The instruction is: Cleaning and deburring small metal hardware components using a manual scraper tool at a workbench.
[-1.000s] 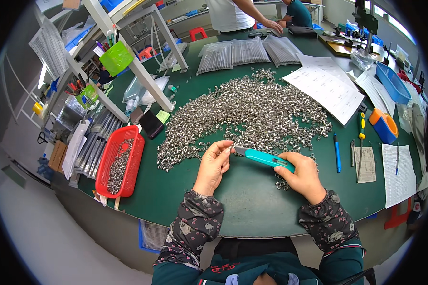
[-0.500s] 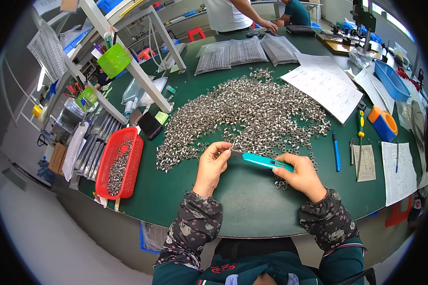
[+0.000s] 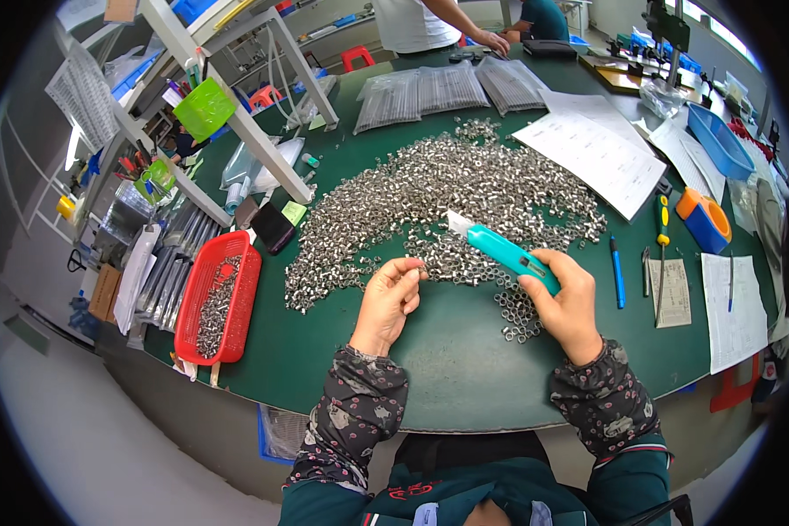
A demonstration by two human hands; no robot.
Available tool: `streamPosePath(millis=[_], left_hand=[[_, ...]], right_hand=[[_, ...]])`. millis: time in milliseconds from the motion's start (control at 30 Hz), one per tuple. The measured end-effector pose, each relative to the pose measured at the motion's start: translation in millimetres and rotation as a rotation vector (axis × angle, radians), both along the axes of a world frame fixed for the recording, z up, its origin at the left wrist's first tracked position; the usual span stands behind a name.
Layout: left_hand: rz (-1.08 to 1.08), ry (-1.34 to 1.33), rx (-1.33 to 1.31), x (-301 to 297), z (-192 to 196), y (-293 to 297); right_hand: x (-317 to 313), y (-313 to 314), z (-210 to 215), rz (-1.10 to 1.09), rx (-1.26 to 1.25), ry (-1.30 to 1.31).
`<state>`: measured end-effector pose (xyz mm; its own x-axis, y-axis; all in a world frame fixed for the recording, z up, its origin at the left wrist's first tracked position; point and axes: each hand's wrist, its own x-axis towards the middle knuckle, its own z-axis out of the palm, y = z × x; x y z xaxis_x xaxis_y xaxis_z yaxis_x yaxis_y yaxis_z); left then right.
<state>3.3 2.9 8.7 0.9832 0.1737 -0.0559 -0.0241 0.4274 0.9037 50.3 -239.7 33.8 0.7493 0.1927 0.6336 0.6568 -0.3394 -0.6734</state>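
The right hand [image 3: 563, 302] is clamped on a teal utility knife [image 3: 502, 250], blade bared toward the left hand [image 3: 387, 302], whose fingertips pinch 1 small metal piece. A slip could cut those fingers or scatter the nuts [image 3: 438, 197] just beyond.

left hand [image 3: 386, 302]: pinched item too small to tell | right hand [image 3: 568, 302]: hides teal knife [image 3: 504, 252] rear

Utility knife [image 3: 507, 252]: glossy teal plastic body, bare metal blade. Heap of small nuts [image 3: 438, 202]: bright, shiny metal. Table [image 3: 465, 368]: matt dark green mat, smooth. Basket [image 3: 203, 302]: glossy red plastic mesh. Sheets [image 3: 587, 158]: matt white paper. Sleeves [image 3: 359, 403]: soft patterned cloth.
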Motion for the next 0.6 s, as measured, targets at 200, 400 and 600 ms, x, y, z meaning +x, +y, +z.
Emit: streamPosePath(millis=[200,400,600], left_hand=[[-0.189,0.033,-0.396,-2.6,8.6,-12.7],[-0.282,-0.121,1.095,-11.6,14.0,-73.7],[-0.260,-0.331,1.281,-13.8,2.2,-84.0]], right_hand=[[5.8,4.3,3.7,-0.008,0.066,0.090],[8.0,2.8,-3.4,-0.022,0.060,0.059],[5.0,2.4,-2.9,-0.008,0.062,0.058]])
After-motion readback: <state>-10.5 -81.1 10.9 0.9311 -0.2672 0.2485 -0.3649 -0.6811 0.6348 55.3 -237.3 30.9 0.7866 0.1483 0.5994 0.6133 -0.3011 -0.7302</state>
